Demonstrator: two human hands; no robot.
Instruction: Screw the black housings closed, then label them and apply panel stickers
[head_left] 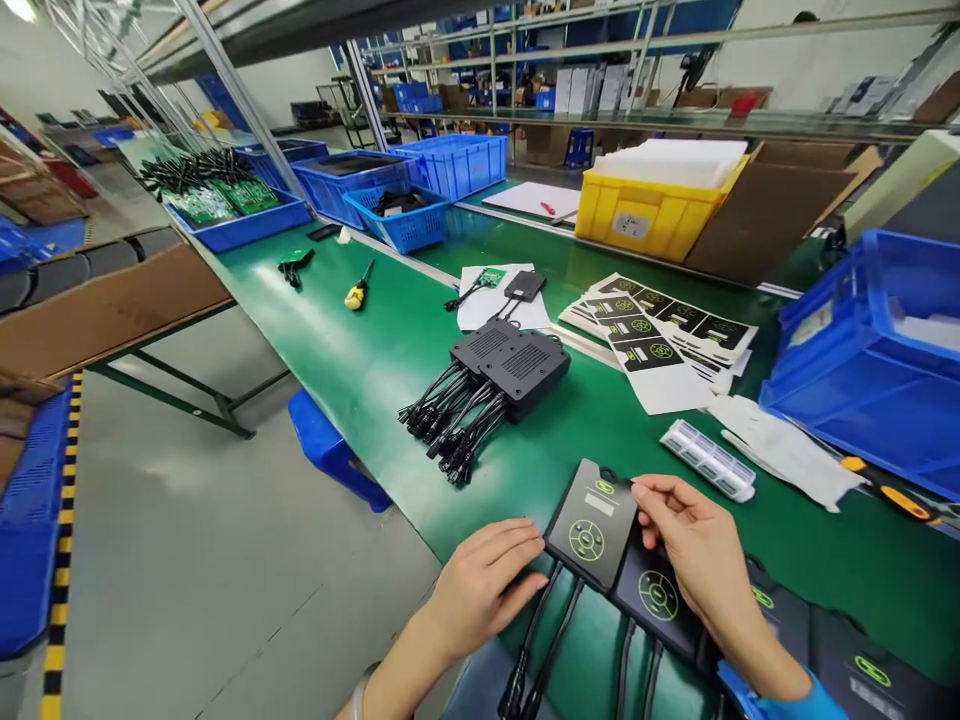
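A small black box [592, 520] lies face up on the green table [337, 350], low and right of centre in the frame, its two cables [570, 630] trailing toward the bottom edge. It heads a row of similar boxes running off to the lower right; its neighbour [660, 595] sits against its right side, partly under the right forearm and hand.

The left hand [484, 580] lies at the box's left edge, its long fingers stretched out side by side and the thumb apart below them; it seems to brace the box rather than grip it. The right hand [694, 545] has thumb and forefinger brought close at the upper right corner of the face. I cannot tell whether they clamp the edge or just press on it.

The step in hand looks like fitting or smoothing the printed label [615, 520] on the face; it appears to lie flat and square. The next move calls for the left hand to hold the box steady while the right works out from that corner, so that no edge lifts or traps air, and without nudging the neighbour.

Matching label sheets [637, 340] lie fanned out at right of centre. A cluster of larger black boxes [510, 360] stands mid-frame, cables pointing lower left. White gloves [787, 450] lie toward the right edge.
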